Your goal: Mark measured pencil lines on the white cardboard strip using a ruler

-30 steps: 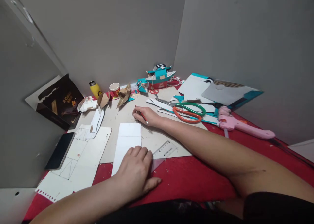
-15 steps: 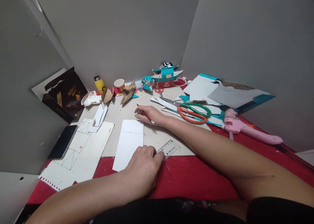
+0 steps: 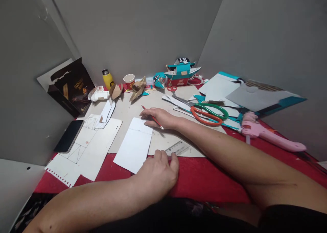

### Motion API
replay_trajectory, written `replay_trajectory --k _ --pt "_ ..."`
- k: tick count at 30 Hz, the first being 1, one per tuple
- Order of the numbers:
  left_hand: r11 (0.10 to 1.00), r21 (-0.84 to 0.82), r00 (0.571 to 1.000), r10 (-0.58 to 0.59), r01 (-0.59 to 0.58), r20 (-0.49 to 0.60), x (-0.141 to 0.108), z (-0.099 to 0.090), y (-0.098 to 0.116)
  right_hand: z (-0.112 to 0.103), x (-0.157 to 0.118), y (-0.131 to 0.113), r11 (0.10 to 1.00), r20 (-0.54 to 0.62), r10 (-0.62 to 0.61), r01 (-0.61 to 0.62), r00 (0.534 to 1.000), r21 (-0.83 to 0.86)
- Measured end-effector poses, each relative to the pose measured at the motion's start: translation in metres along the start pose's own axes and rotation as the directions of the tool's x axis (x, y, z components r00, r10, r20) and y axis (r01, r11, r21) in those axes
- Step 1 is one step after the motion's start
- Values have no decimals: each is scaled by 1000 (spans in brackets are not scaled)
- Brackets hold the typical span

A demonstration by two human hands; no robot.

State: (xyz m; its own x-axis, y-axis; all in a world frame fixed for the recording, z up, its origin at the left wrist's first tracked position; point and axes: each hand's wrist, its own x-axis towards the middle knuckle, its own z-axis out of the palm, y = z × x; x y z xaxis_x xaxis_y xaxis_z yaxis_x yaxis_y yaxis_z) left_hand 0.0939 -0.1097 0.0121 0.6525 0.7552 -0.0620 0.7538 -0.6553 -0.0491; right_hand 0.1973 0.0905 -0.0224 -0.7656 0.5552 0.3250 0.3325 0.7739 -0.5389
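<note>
My right hand (image 3: pixel 160 118) holds a red pencil (image 3: pixel 153 118) between its fingers, at the top right corner of a white sheet (image 3: pixel 134 146). A faint line crosses the upper part of this sheet, which lies slanted on a grey board (image 3: pixel 125 107). My left hand (image 3: pixel 159 170) is closed at the left end of a clear ruler (image 3: pixel 177 148), its fingers curled round that end, right of the sheet's lower edge.
Large scissors (image 3: pixel 209 113) and paper scraps lie right, beside a pink glue gun (image 3: pixel 273 136). At left are a phone (image 3: pixel 68 136), drawn notebook paper (image 3: pixel 99 153) and a dark box (image 3: pixel 74 90). Behind stand a yellow bottle (image 3: pixel 108 80), a cup (image 3: pixel 129 80) and a teal model (image 3: pixel 182 71).
The white sheet has turned, its lower end swinging left. My left hand has shifted slightly right along with the ruler, and the whole view has moved a little.
</note>
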Motion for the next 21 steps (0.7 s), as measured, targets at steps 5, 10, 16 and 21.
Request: replay_trajectory --k 5,10,16,21 --pt "989 -93 993 116 -115 -2 -10 -9 -2 1 -1 -1 1000 1 -7 7 1000 10" --pt "846 -521 987 42 -118 -156 -33 -39 -21 -1 0 -3 998 4 -11 10 1000 57" --pt "814 -581 793 -356 4 -494 -40 -52 -86 -2 1 -8 978 -18 33 -29 999 206" --pt "889 -458 744 -308 4 -593 -26 -30 -135 -7 5 -13 915 -137 182 -117 974 386"
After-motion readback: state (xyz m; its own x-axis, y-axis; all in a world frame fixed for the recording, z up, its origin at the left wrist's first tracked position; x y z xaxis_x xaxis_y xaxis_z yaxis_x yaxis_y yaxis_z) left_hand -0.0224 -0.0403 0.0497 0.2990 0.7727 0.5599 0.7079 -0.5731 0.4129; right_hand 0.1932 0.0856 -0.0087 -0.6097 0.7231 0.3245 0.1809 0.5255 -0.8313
